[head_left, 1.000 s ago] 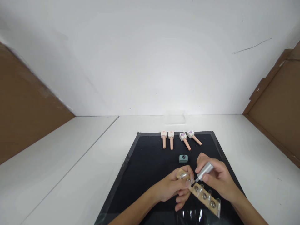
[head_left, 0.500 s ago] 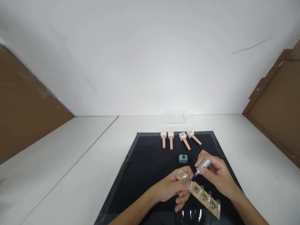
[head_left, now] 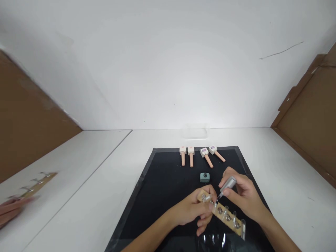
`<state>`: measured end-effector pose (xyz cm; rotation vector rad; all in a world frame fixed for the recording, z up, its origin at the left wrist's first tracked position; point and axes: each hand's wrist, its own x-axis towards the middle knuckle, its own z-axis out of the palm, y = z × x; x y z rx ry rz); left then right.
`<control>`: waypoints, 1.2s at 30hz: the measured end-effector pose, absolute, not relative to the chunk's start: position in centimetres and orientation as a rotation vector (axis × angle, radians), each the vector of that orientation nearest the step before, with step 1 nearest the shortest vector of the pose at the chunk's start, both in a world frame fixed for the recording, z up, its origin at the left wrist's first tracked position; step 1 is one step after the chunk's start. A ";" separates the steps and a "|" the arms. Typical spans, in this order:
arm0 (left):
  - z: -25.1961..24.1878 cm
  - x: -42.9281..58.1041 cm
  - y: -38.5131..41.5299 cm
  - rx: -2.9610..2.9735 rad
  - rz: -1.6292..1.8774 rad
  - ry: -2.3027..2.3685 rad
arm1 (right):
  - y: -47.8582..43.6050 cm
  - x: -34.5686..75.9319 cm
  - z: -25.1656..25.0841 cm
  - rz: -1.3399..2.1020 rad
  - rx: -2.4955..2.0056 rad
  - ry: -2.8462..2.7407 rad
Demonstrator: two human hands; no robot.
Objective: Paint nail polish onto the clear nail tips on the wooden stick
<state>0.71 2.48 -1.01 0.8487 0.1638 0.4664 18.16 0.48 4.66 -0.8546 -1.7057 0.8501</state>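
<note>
My left hand (head_left: 191, 210) grips one end of a wooden nail-tip stand (head_left: 228, 221), a pale strip with round metal mounts and clear false nails along it. The strip slants down to the right, and my fingers cover part of its upper end. Pinched in my right hand (head_left: 243, 196) is a nail polish brush (head_left: 228, 185) by its silver cap. Its dark bristles reach down to a clear nail tip beside my left thumb; they appear to touch it. A small teal bottle (head_left: 204, 178) stands uncapped on the black mat, beyond my hands.
Several white bottles with peach caps lie at the back of the black mat (head_left: 168, 182), including one nail polish bottle (head_left: 190, 152). Behind them is a clear plastic piece (head_left: 194, 133). At far left another person's blurred hand (head_left: 13, 210) holds a similar strip (head_left: 42, 183).
Another person's hand with a similar nail-tip strip has come into view at far left. My hands have barely moved; the strip's lower end has risen slightly.
</note>
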 end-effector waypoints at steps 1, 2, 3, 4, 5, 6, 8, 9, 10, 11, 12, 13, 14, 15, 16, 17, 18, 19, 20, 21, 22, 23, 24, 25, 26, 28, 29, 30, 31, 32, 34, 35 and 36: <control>-1.0 0.7 2.5 0.856 0.468 0.172 | 0.5 18.2 4.6 0.831 -0.860 -1.691; -1.0 0.7 2.4 0.867 0.470 0.181 | 0.6 18.2 4.6 0.822 -0.852 -1.685; -1.0 0.7 2.4 0.880 0.471 0.188 | 0.5 18.2 4.7 0.824 -0.831 -1.692; -1.1 0.7 2.4 0.895 0.472 0.199 | 0.5 18.2 4.8 0.832 -0.801 -1.711; -1.1 0.7 2.4 0.912 0.472 0.211 | 0.5 18.1 4.9 0.840 -0.774 -1.738; -1.0 0.7 2.3 0.929 0.471 0.222 | 0.5 17.9 5.1 0.838 -0.759 -1.768; -1.0 0.7 2.3 0.958 0.460 0.236 | 0.4 17.8 5.3 0.804 -0.770 -1.817; -1.0 0.7 2.3 0.968 0.453 0.242 | 0.5 17.7 5.3 0.778 -0.790 -1.828; -1.0 0.7 2.3 0.976 0.449 0.244 | 0.5 17.7 5.3 0.754 -0.818 -1.829; -1.0 0.7 2.3 0.982 0.447 0.245 | 0.5 17.8 5.3 0.732 -0.848 -1.822; -1.0 0.7 2.3 0.987 0.449 0.248 | 0.6 17.9 5.3 0.712 -0.876 -1.809; -1.0 0.7 2.4 0.990 0.453 0.252 | 0.6 18.0 5.2 0.696 -0.898 -1.793; -1.0 0.7 2.4 0.992 0.456 0.256 | 0.7 18.1 5.1 0.685 -0.911 -1.776; -1.0 0.7 2.3 0.992 0.457 0.257 | 0.7 18.2 5.1 0.686 -0.913 -1.762; -1.0 0.7 2.3 0.992 0.455 0.256 | 0.6 18.3 5.0 0.698 -0.900 -1.754; -1.0 0.7 2.3 0.991 0.452 0.253 | 0.6 18.3 5.1 0.720 -0.873 -1.754; -1.0 0.7 2.3 0.987 0.453 0.252 | 0.5 18.2 5.1 0.748 -0.841 -1.762; -1.0 0.7 2.3 0.984 0.454 0.251 | 0.5 18.1 5.2 0.774 -0.813 -1.777; -1.0 0.7 2.3 0.983 0.456 0.251 | 0.4 18.0 5.2 0.791 -0.793 -1.794; -1.0 0.7 2.3 0.982 0.457 0.253 | 0.4 17.9 5.3 0.796 -0.788 -1.811; -1.0 0.7 2.4 0.983 0.456 0.252 | 0.4 17.9 5.3 0.790 -0.801 -1.823; -1.0 0.7 2.4 0.984 0.455 0.248 | 0.5 17.8 5.3 0.776 -0.828 -1.829; -1.1 0.7 2.4 0.986 0.454 0.243 | 0.5 17.9 5.3 0.757 -0.862 -1.826; -1.1 0.7 2.4 0.986 0.455 0.237 | 0.6 18.0 5.2 0.737 -0.899 -1.815; -1.1 0.7 2.4 0.982 0.461 0.233 | 0.7 18.1 5.1 0.718 -0.934 -1.794; -1.0 0.8 2.4 0.962 0.473 0.226 | 0.9 18.4 4.9 0.690 -0.982 -1.725; -1.0 0.8 2.3 0.946 0.478 0.222 | 0.9 18.5 4.8 0.691 -0.988 -1.683; -1.0 0.8 2.3 0.928 0.479 0.215 | 0.9 18.6 4.7 0.704 -0.977 -1.641; -0.9 0.8 2.3 0.909 0.481 0.207 | 0.9 18.7 4.7 0.729 -0.952 -1.606; -0.9 0.8 2.3 0.891 0.480 0.198 | 0.8 18.6 4.7 0.762 -0.914 -1.585; -1.0 0.8 2.3 0.858 0.482 0.170 | 0.7 18.5 4.7 0.828 -0.842 -1.589; -1.0 0.8 2.3 0.844 0.483 0.154 | 0.7 18.3 4.7 0.849 -0.822 -1.608; -1.1 0.8 2.4 0.833 0.483 0.138 | 0.6 18.2 4.7 0.860 -0.818 -1.628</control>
